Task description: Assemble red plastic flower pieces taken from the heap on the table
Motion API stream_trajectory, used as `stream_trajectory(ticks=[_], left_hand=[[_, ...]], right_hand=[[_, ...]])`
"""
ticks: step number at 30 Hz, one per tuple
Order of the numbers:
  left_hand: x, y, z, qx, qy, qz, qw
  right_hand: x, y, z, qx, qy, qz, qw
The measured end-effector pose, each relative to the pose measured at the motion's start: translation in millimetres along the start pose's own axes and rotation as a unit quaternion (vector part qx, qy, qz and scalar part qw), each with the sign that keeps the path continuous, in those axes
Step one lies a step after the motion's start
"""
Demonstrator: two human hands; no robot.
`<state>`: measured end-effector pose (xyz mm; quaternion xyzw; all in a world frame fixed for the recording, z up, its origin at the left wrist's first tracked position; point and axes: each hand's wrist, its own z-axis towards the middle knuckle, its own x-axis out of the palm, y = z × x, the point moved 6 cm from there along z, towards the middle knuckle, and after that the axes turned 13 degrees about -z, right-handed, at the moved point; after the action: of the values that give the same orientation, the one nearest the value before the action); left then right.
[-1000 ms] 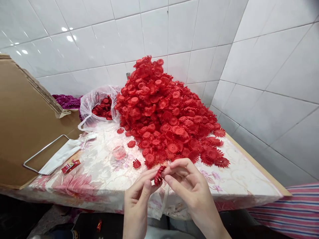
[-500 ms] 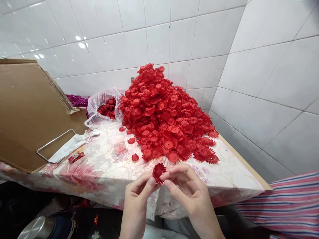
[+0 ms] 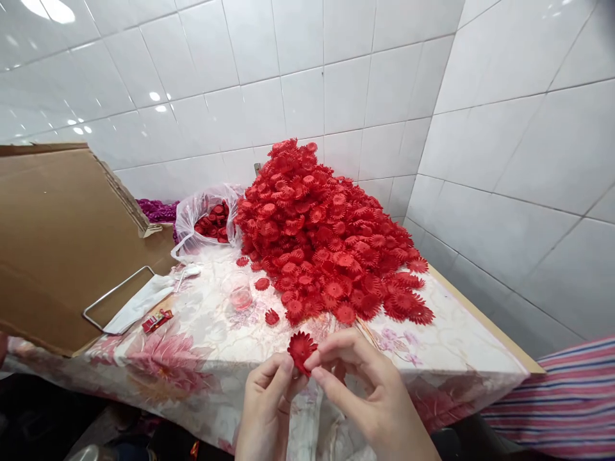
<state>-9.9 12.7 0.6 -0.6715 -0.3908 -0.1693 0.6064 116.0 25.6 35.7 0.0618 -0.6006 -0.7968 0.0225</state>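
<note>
A dark red artificial flower head [image 3: 301, 347] with pointed petals faces me above the table's front edge. My left hand [image 3: 269, 390] pinches it from the left, the thumb pressed against its lower rim. My right hand [image 3: 365, 384] has its thumb and forefinger closed on the flower's right edge, with the other fingers curled loosely behind. Just beyond my hands rises a large heap of red flower pieces [image 3: 327, 230]. A few loose red pieces lie left of it, the nearest flower piece [image 3: 271, 317] close to my left hand.
Left of the heap stands a clear plastic bag [image 3: 185, 224] of dark red pieces. A small clear cup [image 3: 241, 298], a red wrapper [image 3: 157, 321] and a cardboard box [image 3: 62, 256] are on the flowered tablecloth [image 3: 206, 339]. Tiled walls [image 3: 298, 38] close off back and right.
My view has tilted up slightly, so the scene sits lower. The flower has turned to show its open face more fully, with both hands still on it.
</note>
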Motion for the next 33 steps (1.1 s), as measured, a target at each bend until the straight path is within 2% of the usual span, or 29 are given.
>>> stream_trajectory(ticks=[9,14,19,23,29,33], left_hand=[[-6.5,1.3,4.6,0.025,0.046,0.075,0.996],[-17.3,5.1,4.0,0.022,0.068,0.11,0.991],[-27.1,5.4,6.7,0.017,0.113,0.132,0.985],[-21.6,2.4,3.7,0.029,0.14,0.182,0.973],[-9.0,-2.3,0.6,0.058,0.095,0.168,0.979],[2.3,-5.4,6.1,0.069,0.14,0.201,0.967]], right_hand=[[2.1,-14.6,-0.8,0.075,-0.025,0.051,0.996],[7.4,-23.4,-4.9,0.117,0.035,0.063,0.991],[11.5,-29.3,-4.7,0.148,0.075,0.135,0.977],[10.4,-31.1,-4.0,0.154,0.07,0.164,0.972],[8.2,-34.0,-1.4,0.164,0.064,0.174,0.969],[4.4,-35.2,3.3,0.17,0.045,0.175,0.969]])
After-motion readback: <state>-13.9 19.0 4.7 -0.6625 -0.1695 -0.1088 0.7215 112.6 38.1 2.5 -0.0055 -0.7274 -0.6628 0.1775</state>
